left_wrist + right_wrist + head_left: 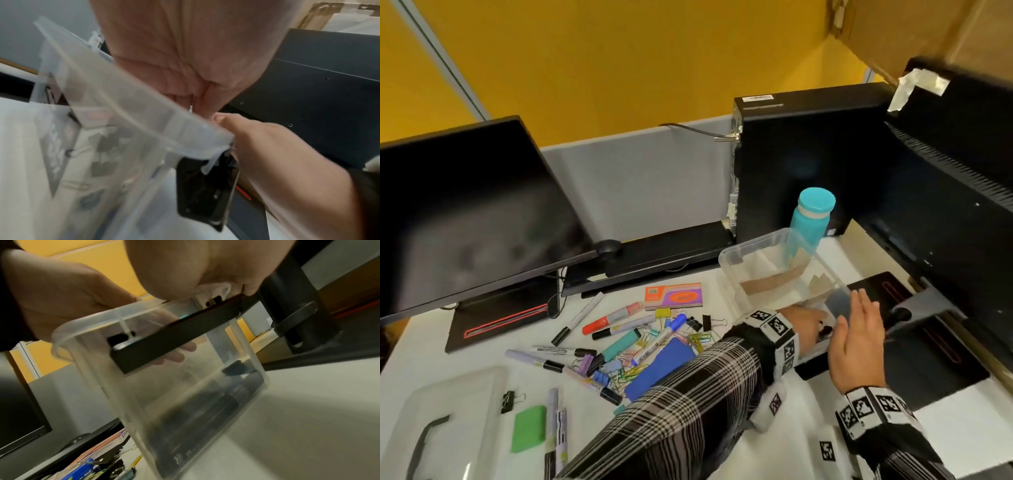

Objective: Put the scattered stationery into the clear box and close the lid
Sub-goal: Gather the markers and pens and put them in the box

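You've got a dark monitor (472,212) on the left, standing on its black base (500,322). A black computer tower (798,164) stands at the back of the white worktop (808,404), with a teal bottle (812,219) upright just in front of it. A second black screen (948,192) is at right; the brown thing above it is probably a cardboard box (935,31). Yellow wall (619,58) behind.
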Demonstrator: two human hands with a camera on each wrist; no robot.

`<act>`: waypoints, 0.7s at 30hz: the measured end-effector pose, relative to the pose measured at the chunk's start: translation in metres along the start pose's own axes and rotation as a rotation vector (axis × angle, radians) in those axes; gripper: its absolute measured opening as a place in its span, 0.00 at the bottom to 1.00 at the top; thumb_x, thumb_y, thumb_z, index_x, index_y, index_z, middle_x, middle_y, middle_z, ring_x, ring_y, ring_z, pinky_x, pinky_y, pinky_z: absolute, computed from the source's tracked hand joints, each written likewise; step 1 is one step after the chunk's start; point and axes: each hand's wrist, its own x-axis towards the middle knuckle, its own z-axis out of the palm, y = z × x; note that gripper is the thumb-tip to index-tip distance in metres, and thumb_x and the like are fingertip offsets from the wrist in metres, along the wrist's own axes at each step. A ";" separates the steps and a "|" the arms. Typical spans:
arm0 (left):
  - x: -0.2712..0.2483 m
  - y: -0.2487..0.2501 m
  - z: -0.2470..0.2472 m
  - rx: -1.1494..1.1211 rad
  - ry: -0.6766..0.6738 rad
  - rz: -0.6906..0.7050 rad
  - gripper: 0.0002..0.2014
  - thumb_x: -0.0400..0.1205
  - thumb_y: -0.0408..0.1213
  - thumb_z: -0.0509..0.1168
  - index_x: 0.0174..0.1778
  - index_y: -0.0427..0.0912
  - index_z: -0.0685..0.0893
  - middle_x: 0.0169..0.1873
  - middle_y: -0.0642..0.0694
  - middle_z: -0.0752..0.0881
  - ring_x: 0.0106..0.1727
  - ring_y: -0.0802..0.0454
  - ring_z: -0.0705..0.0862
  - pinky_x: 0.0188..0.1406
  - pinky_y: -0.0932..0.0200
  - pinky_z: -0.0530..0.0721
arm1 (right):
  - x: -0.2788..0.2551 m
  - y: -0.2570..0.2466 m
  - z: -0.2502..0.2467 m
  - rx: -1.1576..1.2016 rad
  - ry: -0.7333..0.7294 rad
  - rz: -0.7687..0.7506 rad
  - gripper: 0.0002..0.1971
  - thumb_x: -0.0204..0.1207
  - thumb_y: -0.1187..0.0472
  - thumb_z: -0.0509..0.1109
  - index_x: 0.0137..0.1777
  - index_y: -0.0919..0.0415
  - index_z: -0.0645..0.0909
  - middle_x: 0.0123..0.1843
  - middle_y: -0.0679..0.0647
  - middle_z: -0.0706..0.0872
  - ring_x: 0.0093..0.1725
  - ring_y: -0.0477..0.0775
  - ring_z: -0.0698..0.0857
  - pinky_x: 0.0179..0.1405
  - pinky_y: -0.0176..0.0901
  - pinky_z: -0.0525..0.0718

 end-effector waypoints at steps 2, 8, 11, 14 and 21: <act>-0.011 -0.001 -0.001 -0.073 0.056 0.014 0.21 0.82 0.27 0.59 0.73 0.32 0.70 0.67 0.31 0.78 0.67 0.36 0.77 0.66 0.50 0.72 | -0.001 0.000 0.000 0.004 0.004 -0.005 0.30 0.81 0.50 0.45 0.83 0.59 0.54 0.85 0.55 0.55 0.84 0.54 0.49 0.82 0.54 0.50; -0.091 -0.041 0.013 -0.258 0.395 0.060 0.21 0.86 0.32 0.51 0.75 0.50 0.69 0.70 0.47 0.76 0.70 0.51 0.72 0.70 0.56 0.71 | -0.001 -0.003 -0.005 -0.076 0.011 0.009 0.31 0.80 0.48 0.44 0.81 0.59 0.58 0.84 0.58 0.56 0.83 0.62 0.50 0.80 0.68 0.52; -0.142 -0.092 0.047 -0.303 0.516 -0.106 0.19 0.87 0.36 0.48 0.72 0.52 0.71 0.69 0.52 0.75 0.69 0.58 0.71 0.72 0.62 0.69 | -0.005 -0.033 -0.014 -0.079 0.074 -0.106 0.28 0.79 0.48 0.49 0.78 0.56 0.63 0.85 0.55 0.53 0.84 0.62 0.47 0.80 0.66 0.41; -0.194 -0.152 0.088 -0.304 0.581 -0.355 0.21 0.83 0.39 0.45 0.67 0.47 0.77 0.64 0.48 0.80 0.66 0.53 0.76 0.70 0.51 0.74 | -0.015 -0.082 -0.008 0.020 0.067 -0.368 0.23 0.78 0.52 0.55 0.73 0.55 0.69 0.81 0.56 0.62 0.83 0.60 0.51 0.81 0.59 0.42; -0.280 -0.227 0.116 -0.062 0.552 -0.696 0.17 0.74 0.27 0.62 0.56 0.47 0.86 0.57 0.44 0.84 0.54 0.41 0.81 0.53 0.48 0.82 | -0.046 -0.149 0.095 -0.217 -0.425 -0.844 0.12 0.77 0.54 0.57 0.51 0.50 0.82 0.53 0.47 0.84 0.59 0.55 0.80 0.68 0.48 0.62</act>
